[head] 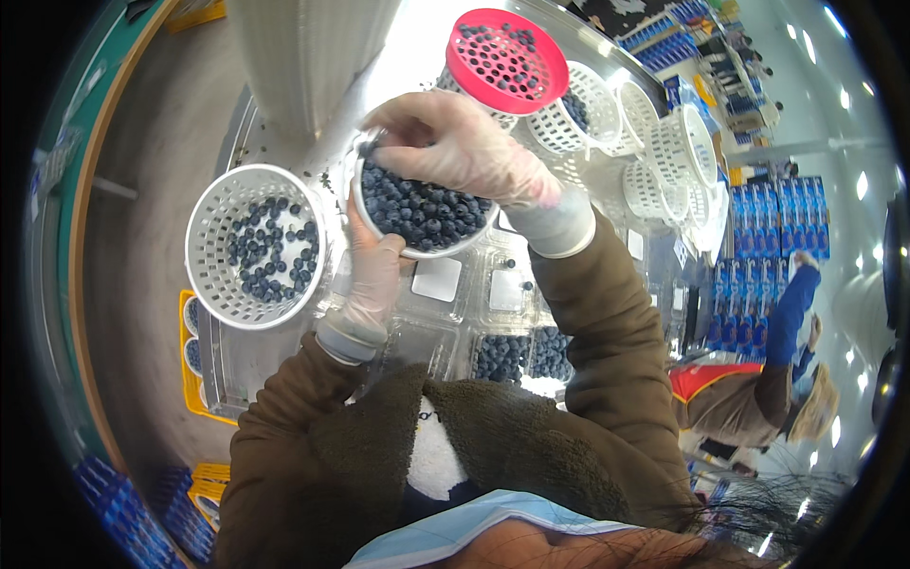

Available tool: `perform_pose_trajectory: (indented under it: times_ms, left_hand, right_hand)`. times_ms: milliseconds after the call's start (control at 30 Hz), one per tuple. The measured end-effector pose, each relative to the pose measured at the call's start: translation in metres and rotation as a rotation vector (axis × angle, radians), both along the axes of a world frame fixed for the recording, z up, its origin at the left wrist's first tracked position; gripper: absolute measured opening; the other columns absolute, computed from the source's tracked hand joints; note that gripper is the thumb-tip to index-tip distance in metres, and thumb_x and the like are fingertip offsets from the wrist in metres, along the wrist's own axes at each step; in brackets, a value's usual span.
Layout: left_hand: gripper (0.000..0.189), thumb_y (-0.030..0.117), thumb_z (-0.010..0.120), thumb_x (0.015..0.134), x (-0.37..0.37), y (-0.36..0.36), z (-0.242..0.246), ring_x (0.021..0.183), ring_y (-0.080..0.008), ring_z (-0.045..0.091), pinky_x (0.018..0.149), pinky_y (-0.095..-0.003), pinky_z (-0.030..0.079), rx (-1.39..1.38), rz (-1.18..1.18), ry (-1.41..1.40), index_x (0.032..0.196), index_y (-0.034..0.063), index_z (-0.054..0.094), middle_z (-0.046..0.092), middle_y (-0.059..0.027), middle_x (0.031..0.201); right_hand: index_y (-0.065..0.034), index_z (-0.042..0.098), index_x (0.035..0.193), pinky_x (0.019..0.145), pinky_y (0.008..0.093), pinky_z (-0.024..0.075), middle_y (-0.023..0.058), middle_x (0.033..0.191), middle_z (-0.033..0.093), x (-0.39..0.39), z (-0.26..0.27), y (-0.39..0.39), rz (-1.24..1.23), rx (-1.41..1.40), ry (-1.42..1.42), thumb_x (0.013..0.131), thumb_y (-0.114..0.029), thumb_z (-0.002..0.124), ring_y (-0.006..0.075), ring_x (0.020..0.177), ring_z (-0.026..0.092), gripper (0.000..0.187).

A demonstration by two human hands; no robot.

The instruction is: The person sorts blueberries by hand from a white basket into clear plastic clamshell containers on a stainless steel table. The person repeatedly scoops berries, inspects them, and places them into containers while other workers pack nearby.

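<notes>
My gloved left hand (375,274) grips the near rim of a white plastic basket full of blueberries (426,213), its thumb over the edge. Over the far left part of that basket my gloved right hand (455,146) is curled, thumb towards the fingers; a dark berry shows by the fingertips, though whether it is held cannot be told. On the left stands a white slotted basket (257,245) with a loose layer of blueberries at its bottom. Clear plastic clamshell trays (419,348) lie below my hands, and some at the lower right hold blueberries (522,353).
A pink perforated sieve (507,62) with blueberries rests on a white basket at the back. More white baskets (668,156) stand at the right. A thick column (309,57) rises behind the table. A yellow crate (190,384) is at the lower left. Another person (746,405) stands at the right near stacked blue boxes.
</notes>
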State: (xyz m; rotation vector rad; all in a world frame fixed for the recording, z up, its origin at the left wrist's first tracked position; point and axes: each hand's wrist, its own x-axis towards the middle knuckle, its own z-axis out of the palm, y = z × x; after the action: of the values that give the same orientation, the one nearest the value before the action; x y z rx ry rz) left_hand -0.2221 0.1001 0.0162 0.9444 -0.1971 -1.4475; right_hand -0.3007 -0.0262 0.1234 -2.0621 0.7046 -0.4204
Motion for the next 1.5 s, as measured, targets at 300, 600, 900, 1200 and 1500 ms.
perform_pose_trajectory:
  times_ms: [300,600,900,1200,1500]
  left_hand:
    - [0.096,-0.023,0.032,0.065,-0.005,-0.002,-0.016,0.122,-0.0267,0.045,0.086,-0.0323,0.056,-0.04,0.014,-0.035,0.147,0.023,0.012,0.033,-0.0128,0.137]
    - [0.095,-0.021,0.029,0.069,0.0,-0.002,-0.005,0.117,-0.0318,0.05,0.079,-0.0401,0.06,0.011,-0.025,-0.064,0.146,0.0301,0.008,0.029,-0.0145,0.14]
    - [0.073,-0.009,0.035,0.072,0.019,-0.021,-0.013,0.11,-0.0387,0.054,0.082,-0.05,0.059,0.034,-0.054,-0.071,0.14,0.0128,0.017,0.035,-0.0233,0.132]
    - [0.069,-0.01,0.035,0.075,0.016,-0.036,-0.003,0.117,-0.0451,0.047,0.084,-0.0554,0.056,0.042,-0.065,0.175,0.139,0.0103,0.017,0.03,-0.0249,0.134]
    - [0.072,-0.01,0.036,0.074,0.008,-0.033,-0.018,0.111,-0.0403,0.054,0.08,-0.0507,0.059,0.039,-0.09,0.085,0.14,0.0142,0.019,0.035,-0.0216,0.134]
  right_hand:
    - [-0.0026,0.061,0.113,0.069,0.0265,0.0503,0.0124,0.099,0.062,-0.094,-0.052,-0.018,-0.588,-0.308,-0.043,0.084,-0.014,0.066,0.0164,0.075,0.06,0.032]
    - [-0.0097,0.047,0.134,0.057,0.0192,0.0461,-0.0015,0.09,0.059,-0.114,-0.111,0.043,-0.624,0.455,-0.131,0.095,-0.028,0.052,0.0051,0.069,0.053,0.043]
    - [-0.003,0.051,0.124,0.041,0.019,0.0381,0.0012,0.074,0.057,-0.077,-0.089,0.019,-0.637,0.428,-0.23,0.094,-0.021,0.045,0.0058,0.052,0.05,0.035]
    - [-0.0025,0.056,0.115,0.037,0.0181,0.0357,0.0001,0.072,0.058,-0.078,-0.056,0.005,-0.609,0.394,-0.251,0.096,-0.017,0.047,0.0055,0.045,0.049,0.026]
    - [-0.0025,0.051,0.122,0.035,0.0168,0.0355,0.0002,0.07,0.057,-0.085,-0.073,0.018,-0.663,0.413,-0.323,0.096,-0.016,0.045,0.0043,0.042,0.046,0.031]
